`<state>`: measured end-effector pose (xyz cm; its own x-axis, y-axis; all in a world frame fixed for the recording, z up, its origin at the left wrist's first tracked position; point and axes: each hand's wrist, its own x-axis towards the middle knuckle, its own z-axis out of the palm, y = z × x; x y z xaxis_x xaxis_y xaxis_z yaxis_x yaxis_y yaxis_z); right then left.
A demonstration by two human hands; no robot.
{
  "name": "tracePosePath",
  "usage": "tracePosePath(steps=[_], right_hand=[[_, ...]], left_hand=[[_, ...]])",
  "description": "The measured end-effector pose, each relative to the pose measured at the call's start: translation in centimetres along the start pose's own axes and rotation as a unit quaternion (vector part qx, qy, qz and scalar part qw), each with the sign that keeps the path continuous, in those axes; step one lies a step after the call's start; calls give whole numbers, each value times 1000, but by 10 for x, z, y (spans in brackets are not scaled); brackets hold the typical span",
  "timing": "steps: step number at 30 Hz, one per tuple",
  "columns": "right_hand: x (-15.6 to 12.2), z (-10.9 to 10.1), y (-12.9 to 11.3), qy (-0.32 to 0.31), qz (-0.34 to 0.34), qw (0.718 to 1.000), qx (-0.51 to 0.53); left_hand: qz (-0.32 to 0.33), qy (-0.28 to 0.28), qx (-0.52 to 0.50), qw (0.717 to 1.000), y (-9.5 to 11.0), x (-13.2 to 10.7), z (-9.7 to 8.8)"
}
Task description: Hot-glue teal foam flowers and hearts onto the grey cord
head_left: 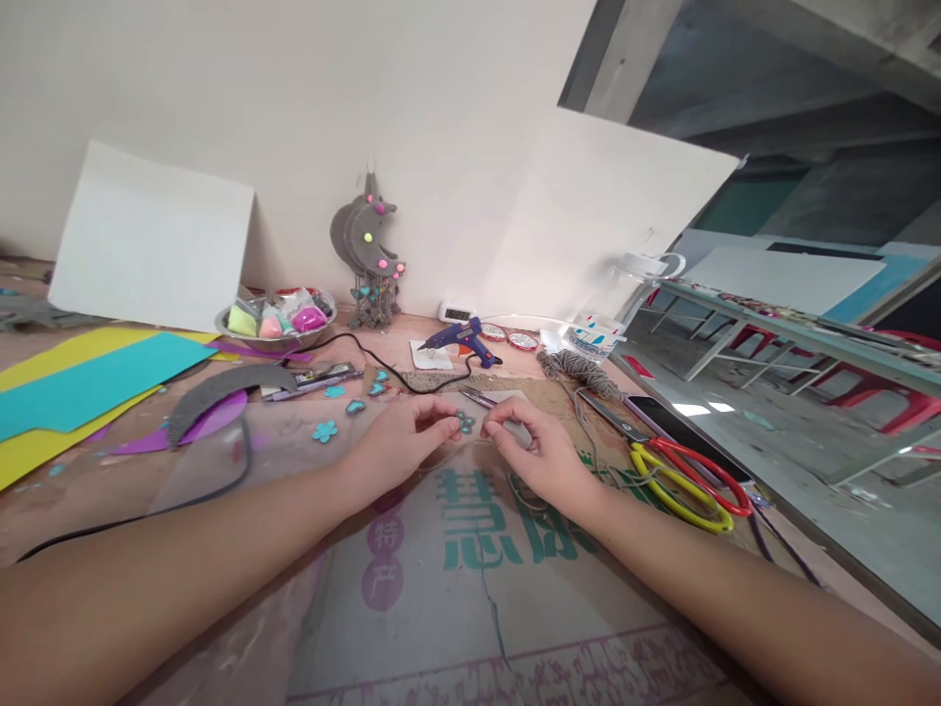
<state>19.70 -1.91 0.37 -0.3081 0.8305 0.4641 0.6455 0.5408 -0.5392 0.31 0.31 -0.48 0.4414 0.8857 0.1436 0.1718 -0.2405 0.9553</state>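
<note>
My left hand (pixel 416 438) is closed in a pinch at the edge of a small teal and grey flower piece (pixel 465 422). Just to its right, my right hand (pixel 535 453) pinches a thin grey cord, partly hidden by the fingers. The cord runs between the two hands, over a printed cardboard sheet (pixel 412 637). A loose teal felt flower (pixel 324 431) and a small teal heart (pixel 355 407) lie left of my left hand. Behind the hands rests a pair of tweezers or a pen-like tool (pixel 477 396), its kind unclear.
A blue glue gun (pixel 463 340) stands behind, its black cable running left. Scissors (pixel 691 480), a phone (pixel 687 436) and a cord bundle (pixel 580 371) lie right. A bowl of coloured clay (pixel 275 341) and felt sheets (pixel 103 378) are left. A grey moon ornament (pixel 368 240) hangs on the wall.
</note>
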Motion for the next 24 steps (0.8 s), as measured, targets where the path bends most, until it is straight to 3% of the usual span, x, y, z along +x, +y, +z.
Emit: tracePosePath(steps=[7, 20, 24], right_hand=[[-1, -2, 2, -13, 16, 1000, 18], [-1, -2, 3, -32, -37, 997, 59], [-1, -1, 5, -19, -11, 999, 44]], left_hand=[[-2, 10, -11, 1000, 1, 0, 2], [-1, 0, -16, 1000, 1, 0, 1], [6, 5, -2, 1000, 2, -1, 1]])
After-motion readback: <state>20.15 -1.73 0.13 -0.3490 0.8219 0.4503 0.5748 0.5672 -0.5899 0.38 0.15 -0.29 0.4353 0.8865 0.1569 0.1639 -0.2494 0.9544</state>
